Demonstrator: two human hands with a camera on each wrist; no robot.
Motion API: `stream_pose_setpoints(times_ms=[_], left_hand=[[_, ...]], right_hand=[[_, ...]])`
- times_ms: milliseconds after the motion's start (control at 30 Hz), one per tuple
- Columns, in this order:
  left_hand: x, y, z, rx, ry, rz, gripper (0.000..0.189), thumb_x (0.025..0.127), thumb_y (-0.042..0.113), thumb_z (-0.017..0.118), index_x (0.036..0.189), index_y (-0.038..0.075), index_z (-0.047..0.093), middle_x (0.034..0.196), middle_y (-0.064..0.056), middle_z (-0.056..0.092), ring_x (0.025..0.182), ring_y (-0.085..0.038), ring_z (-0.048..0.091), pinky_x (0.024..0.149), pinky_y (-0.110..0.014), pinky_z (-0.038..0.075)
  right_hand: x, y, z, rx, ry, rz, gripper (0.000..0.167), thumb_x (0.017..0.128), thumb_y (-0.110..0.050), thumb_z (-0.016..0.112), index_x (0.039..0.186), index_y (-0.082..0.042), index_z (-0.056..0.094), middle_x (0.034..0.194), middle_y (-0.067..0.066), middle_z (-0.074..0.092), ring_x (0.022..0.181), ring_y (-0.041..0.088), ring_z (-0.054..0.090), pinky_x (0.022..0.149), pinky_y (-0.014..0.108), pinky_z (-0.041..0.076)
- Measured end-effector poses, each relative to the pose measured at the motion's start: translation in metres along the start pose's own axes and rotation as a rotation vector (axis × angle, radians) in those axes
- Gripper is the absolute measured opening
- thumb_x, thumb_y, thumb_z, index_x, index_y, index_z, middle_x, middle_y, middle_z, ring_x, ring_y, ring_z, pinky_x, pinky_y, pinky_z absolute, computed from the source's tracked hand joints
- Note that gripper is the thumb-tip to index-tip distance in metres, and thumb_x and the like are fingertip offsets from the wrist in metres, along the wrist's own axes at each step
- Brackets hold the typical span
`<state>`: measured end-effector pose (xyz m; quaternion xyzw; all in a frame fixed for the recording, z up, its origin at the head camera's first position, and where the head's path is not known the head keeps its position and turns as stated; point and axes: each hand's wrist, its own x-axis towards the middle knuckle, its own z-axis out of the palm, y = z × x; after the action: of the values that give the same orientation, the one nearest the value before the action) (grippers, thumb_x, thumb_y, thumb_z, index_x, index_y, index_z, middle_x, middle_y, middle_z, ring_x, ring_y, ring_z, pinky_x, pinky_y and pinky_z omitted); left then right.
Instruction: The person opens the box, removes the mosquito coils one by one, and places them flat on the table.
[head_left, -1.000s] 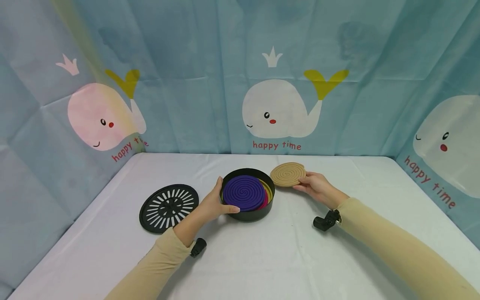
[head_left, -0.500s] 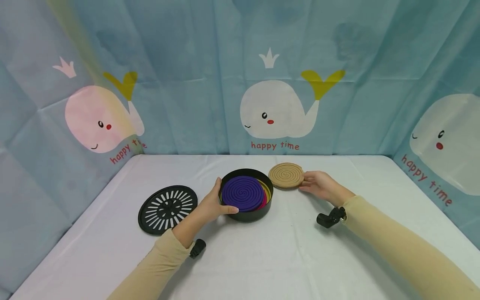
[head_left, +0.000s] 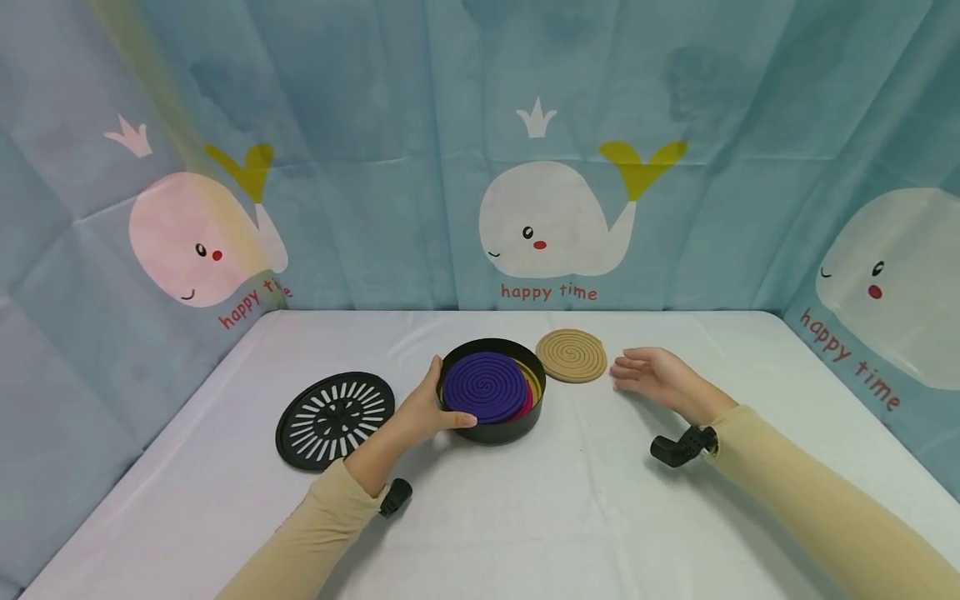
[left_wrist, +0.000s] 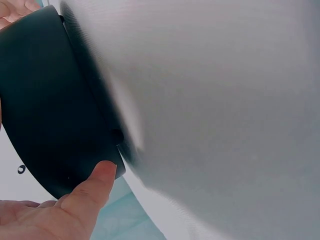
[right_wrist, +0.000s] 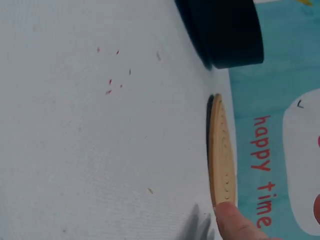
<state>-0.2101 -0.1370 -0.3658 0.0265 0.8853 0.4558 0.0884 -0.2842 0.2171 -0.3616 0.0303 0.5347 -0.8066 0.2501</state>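
Observation:
A round black mosquito coil tin (head_left: 504, 432) stands on the table, filled with coils. A purple coil (head_left: 483, 386) lies on top, with yellow and magenta ones peeking out beneath. My left hand (head_left: 423, 408) holds the tin's left side, fingers along the wall and thumb across the front near the purple coil. In the left wrist view a finger (left_wrist: 97, 182) presses on the dark wall. Just right of the tin lies a tan mosquito coil (head_left: 572, 356), flat on the table. Beside it my right hand (head_left: 662, 382) hovers apart, holding nothing, fingers loosely extended.
A black slotted lid (head_left: 340, 413) lies on the table left of the tin, near the left forearm. White cloth (head_left: 540, 517) covers the table. Behind it hangs a blue curtain (head_left: 375, 233) with whale prints.
The tan coil, pinched in my right hand a second ago, is let go and now lies flat. That hand has drawn back to the right. The left hand stays on the tin.

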Motion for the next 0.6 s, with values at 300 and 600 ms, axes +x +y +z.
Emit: stream_pose_setpoints(times_ms=[300, 600], left_hand=[[-0.001, -0.002, 0.001, 0.002, 0.000, -0.003, 0.117, 0.079, 0.023, 0.083, 0.155, 0.002, -0.003, 0.160, -0.019, 0.005, 0.144, -0.040, 0.014, 0.114, -0.053, 0.019], [-0.001, -0.001, 0.000, -0.004, -0.001, -0.003, 0.117, 0.079, 0.023, 0.083, 0.155, 0.003, -0.003, 0.160, -0.018, 0.005, 0.144, -0.039, 0.014, 0.114, -0.054, 0.018]], right_hand=[[-0.026, -0.008, 0.008, 0.006, -0.045, 0.002, 0.068, 0.105, -0.010, 0.028, 0.149, -0.002, -0.023, 0.157, 0.023, -0.015, 0.146, 0.036, -0.003, 0.117, 0.043, 0.008], [-0.042, -0.013, 0.035, -0.048, -0.137, -0.023, 0.065, 0.105, -0.013, 0.036, 0.152, 0.005, -0.006, 0.158, 0.026, -0.008, 0.146, 0.038, 0.003, 0.117, 0.044, 0.011]])
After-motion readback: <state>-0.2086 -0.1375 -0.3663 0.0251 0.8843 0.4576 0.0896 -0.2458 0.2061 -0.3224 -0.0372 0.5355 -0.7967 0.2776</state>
